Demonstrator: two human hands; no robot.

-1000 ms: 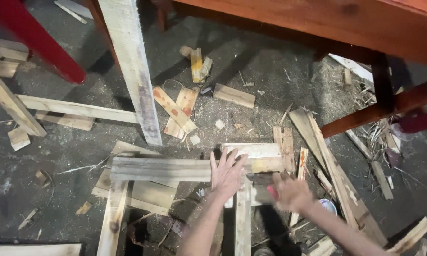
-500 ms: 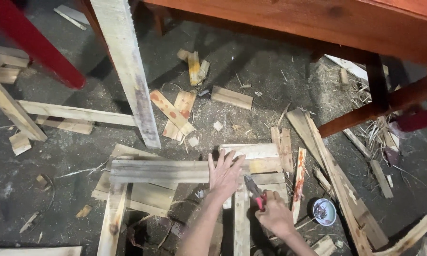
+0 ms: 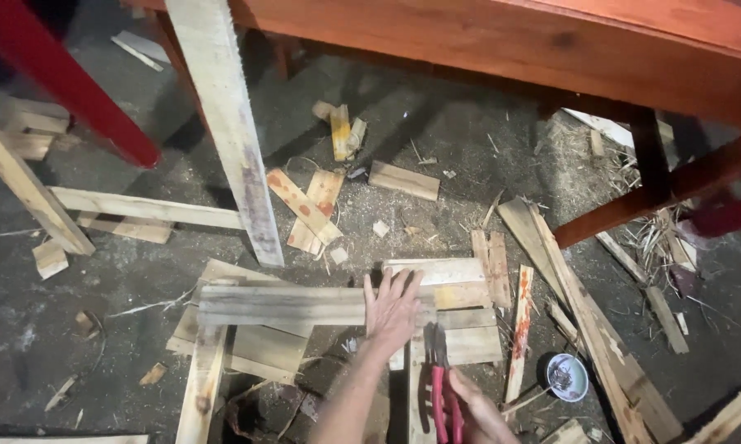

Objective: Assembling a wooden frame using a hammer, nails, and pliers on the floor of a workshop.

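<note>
Grey weathered plank point(image 3: 280, 304) lies flat across other wooden slats on the dirty floor, and the left hand point(image 3: 393, 312) presses on its right end with open, spread fingers. Just below, the right hand point(image 3: 479, 411) is closed around the red handles of pliers point(image 3: 441, 386), whose dark tips point up toward the left hand. Near the right hand stands a small round tin point(image 3: 568, 376).
</note>
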